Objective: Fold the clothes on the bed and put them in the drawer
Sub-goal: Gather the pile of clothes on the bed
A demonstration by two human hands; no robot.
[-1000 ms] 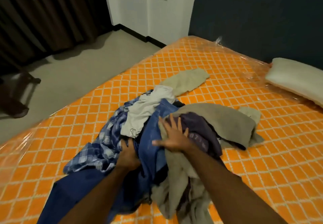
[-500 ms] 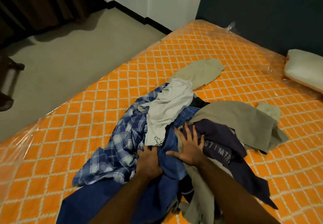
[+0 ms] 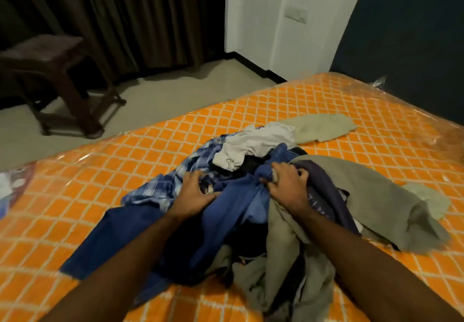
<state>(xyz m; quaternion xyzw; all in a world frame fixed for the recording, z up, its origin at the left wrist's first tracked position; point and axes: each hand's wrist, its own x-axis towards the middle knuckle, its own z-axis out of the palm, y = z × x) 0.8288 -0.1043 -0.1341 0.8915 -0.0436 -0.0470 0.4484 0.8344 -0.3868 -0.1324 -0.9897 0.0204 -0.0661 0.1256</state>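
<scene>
A heap of unfolded clothes lies on the orange quilted bed [image 3: 100, 168]. It holds a blue plaid shirt [image 3: 155, 191], a white garment [image 3: 256, 143], a blue garment [image 3: 226, 213], a dark purple top [image 3: 324, 196] and a grey-green garment [image 3: 371, 196]. An olive piece [image 3: 321, 128] lies flat behind the heap. My left hand [image 3: 193, 193] rests with spread fingers where the plaid shirt meets the blue garment. My right hand [image 3: 286, 186] grips a bunched fold of the blue garment. No drawer is in view.
A dark wooden stool [image 3: 50, 70] stands on the floor to the left, in front of brown curtains [image 3: 125, 20]. A dark headboard [image 3: 401, 45] rises at the back right. A small olive cloth [image 3: 431, 198] lies at the right of the heap.
My right hand went from lying flat on the heap to gripping the blue garment. My left hand let go of its fistful and spread its fingers. The view tilted up.
</scene>
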